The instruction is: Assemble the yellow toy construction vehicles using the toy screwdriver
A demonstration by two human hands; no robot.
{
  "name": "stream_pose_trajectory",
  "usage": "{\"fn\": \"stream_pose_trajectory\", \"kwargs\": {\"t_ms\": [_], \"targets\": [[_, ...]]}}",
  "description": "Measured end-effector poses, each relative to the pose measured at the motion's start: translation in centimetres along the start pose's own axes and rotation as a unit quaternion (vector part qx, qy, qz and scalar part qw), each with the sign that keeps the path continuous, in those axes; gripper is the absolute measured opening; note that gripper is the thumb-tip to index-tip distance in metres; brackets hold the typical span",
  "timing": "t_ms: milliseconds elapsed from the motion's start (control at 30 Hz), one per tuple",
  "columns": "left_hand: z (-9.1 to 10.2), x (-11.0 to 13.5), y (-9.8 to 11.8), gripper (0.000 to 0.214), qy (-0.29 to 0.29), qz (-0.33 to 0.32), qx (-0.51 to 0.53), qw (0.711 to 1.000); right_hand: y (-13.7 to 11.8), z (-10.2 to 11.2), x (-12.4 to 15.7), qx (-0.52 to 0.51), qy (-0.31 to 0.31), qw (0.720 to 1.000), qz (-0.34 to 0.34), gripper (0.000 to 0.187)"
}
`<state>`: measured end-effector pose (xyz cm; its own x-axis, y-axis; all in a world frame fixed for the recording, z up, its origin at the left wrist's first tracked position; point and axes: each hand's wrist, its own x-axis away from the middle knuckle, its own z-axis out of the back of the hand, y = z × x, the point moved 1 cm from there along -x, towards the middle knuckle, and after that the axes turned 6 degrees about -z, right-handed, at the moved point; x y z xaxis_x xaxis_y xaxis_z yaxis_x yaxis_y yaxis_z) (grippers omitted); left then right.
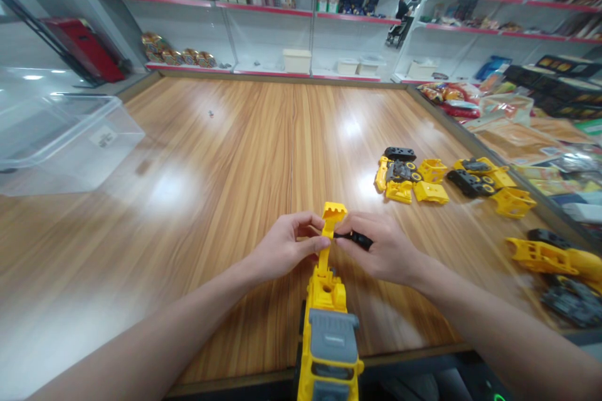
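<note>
A yellow toy excavator [328,301] with grey roof panels stands at the table's near edge, its arm and toothed bucket [334,212] pointing away from me. My left hand [294,241] pinches the excavator's arm just below the bucket, between thumb and fingers. From the other side, my right hand [379,244] is closed around a black screwdriver [358,239], whose tip meets the arm at the same joint. The exact contact point is partly covered by my fingers.
Yellow and black toy vehicle parts [399,174] lie in groups to the right, with more parts [571,288] nearer the right edge. A clear plastic bin [103,150] is at left. Packaged goods [512,119] lie beyond the table's right edge; shelves [263,9] stand behind.
</note>
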<state>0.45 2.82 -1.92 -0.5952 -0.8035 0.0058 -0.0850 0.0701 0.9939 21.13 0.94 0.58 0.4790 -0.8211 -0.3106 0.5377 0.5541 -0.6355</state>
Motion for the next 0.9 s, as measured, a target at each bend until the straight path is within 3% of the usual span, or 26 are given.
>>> {"fn": "stream_pose_trajectory", "kwargs": {"t_ms": [400, 700, 900], "targets": [[0.04, 0.03, 0.10, 0.021, 0.008, 0.001, -0.012, 1.000, -0.10, -0.05, 0.13, 0.015, -0.025, 0.999, -0.023, 0.012], [-0.06, 0.04, 0.03, 0.020, 0.005, 0.005, -0.017, 1.000, -0.28, -0.09, 0.30, -0.002, -0.070, 0.994, -0.087, 0.019], [-0.12, 0.11, 0.22, 0.023, 0.004, -0.006, -0.020, 1.000, -0.15, -0.07, 0.29, 0.003, -0.046, 0.995, -0.083, 0.015]]}}
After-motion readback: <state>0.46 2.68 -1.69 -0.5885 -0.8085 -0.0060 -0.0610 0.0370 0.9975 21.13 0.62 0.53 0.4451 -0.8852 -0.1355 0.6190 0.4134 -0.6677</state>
